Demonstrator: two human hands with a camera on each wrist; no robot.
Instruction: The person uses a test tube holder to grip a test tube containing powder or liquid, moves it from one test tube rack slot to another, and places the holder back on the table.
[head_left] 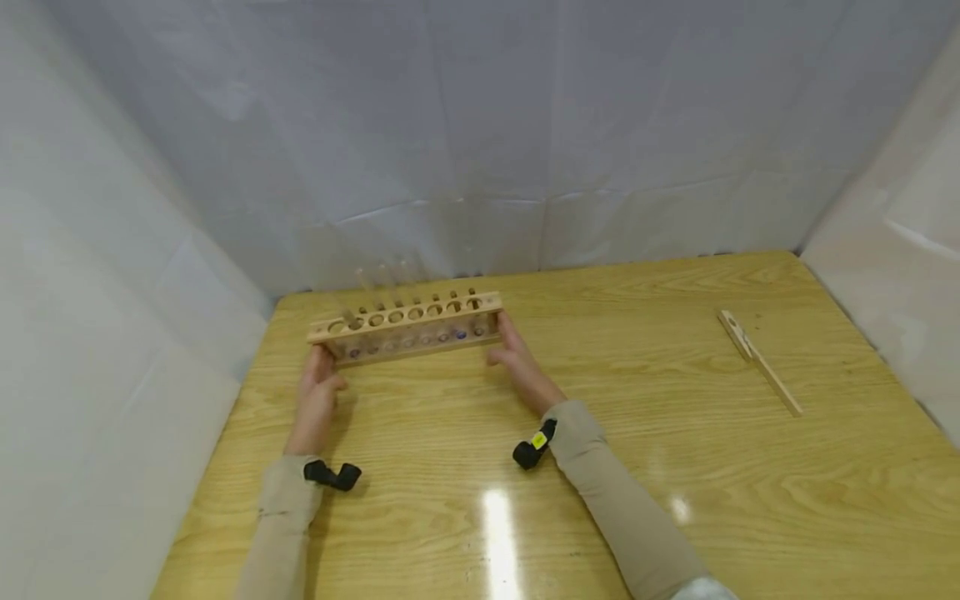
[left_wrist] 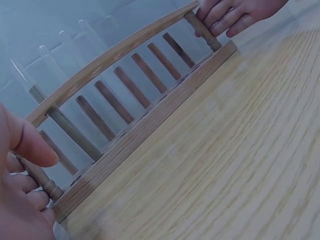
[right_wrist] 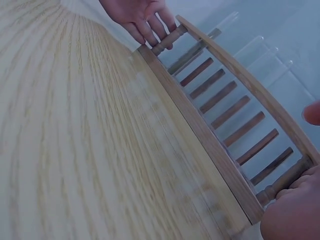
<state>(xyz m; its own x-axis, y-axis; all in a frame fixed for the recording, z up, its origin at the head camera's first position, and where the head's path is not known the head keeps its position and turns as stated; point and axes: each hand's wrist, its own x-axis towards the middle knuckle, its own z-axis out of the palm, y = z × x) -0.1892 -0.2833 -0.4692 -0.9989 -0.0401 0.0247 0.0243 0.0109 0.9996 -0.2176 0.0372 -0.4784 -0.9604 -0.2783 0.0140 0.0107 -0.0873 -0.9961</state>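
Note:
A wooden test tube rack (head_left: 405,317) stands out toward the back left of the table, with a row of round holes along its top bar. Several clear glass test tubes (left_wrist: 65,55) poke up through its left part, blurred in the head view. One tube near the left end has a greyish lower part (left_wrist: 75,132). Upright wooden pegs (right_wrist: 237,115) line the rack's back. My left hand (head_left: 315,404) grips the left end post, thumb in front. At the other end, my right hand (head_left: 522,367) holds the right post, fingers round it. Whether the base touches the table cannot be told.
A wooden test tube clamp (head_left: 761,362) lies on the right side of the table (head_left: 637,500). Pale sheeting (head_left: 495,125) hangs behind the table's back edge and along both sides, close behind the rack.

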